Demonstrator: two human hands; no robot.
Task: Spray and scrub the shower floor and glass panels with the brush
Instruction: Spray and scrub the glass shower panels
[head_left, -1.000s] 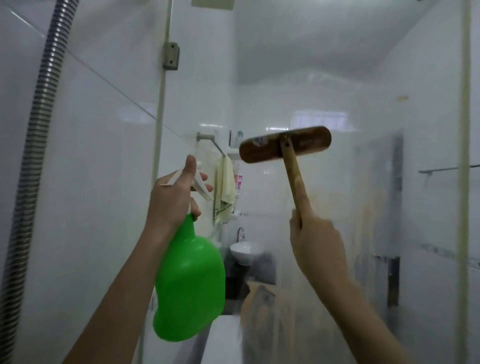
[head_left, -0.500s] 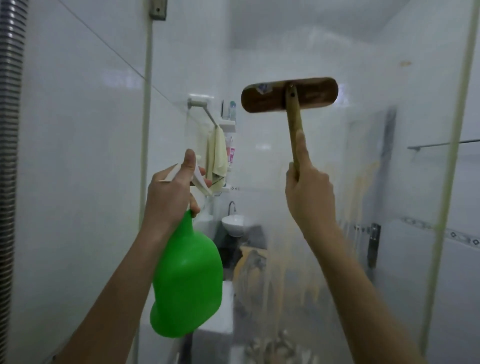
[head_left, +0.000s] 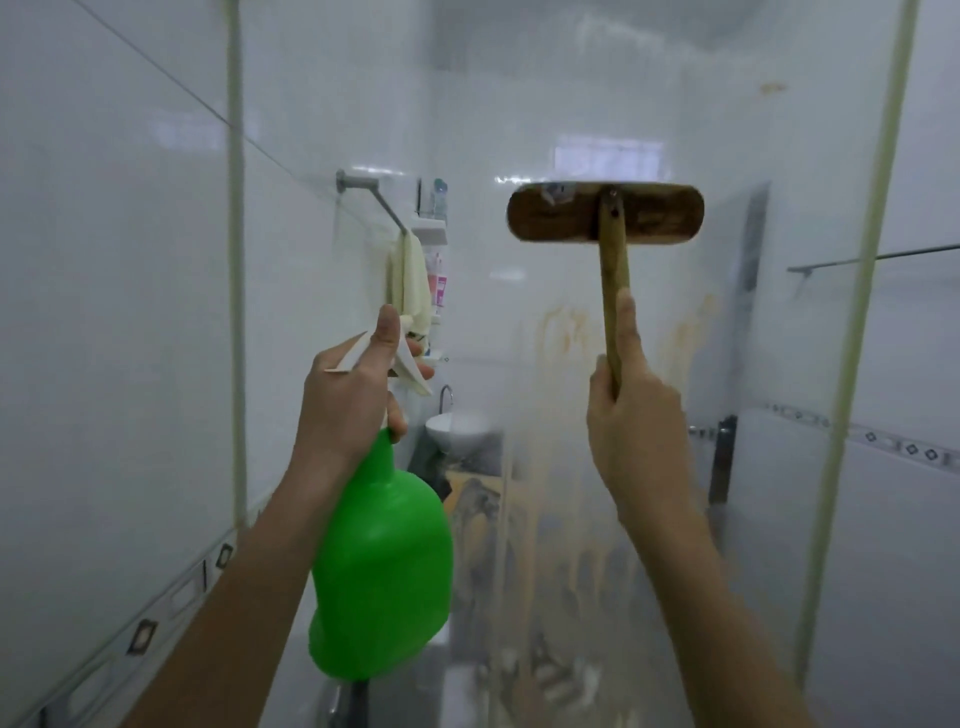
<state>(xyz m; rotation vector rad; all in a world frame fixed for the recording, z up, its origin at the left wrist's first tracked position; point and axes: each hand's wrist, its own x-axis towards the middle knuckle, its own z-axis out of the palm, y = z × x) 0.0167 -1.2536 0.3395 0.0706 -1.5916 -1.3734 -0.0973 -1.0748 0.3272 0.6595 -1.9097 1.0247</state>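
Observation:
My left hand (head_left: 348, 400) grips the white trigger head of a green spray bottle (head_left: 382, 577), held upright at centre left, nozzle pointing at the glass. My right hand (head_left: 631, 431) is closed round the wooden handle of a brush (head_left: 605, 213). The brush's flat wooden head lies crosswise against the glass panel (head_left: 571, 467) in front of me, at upper centre. Brownish streaks and foam run down the glass below the brush. The shower floor is out of view.
A white tiled wall (head_left: 104, 312) stands close on the left. Pale sealant strips (head_left: 236, 260) mark the glass edges left and right. Through the glass I see a towel on a rail (head_left: 410, 280), a small white basin (head_left: 460, 428) and a shelf with bottles.
The brush head has slid rightward and lower on the glass with my right hand. The view has dropped a little. The spray bottle stays in about the same place.

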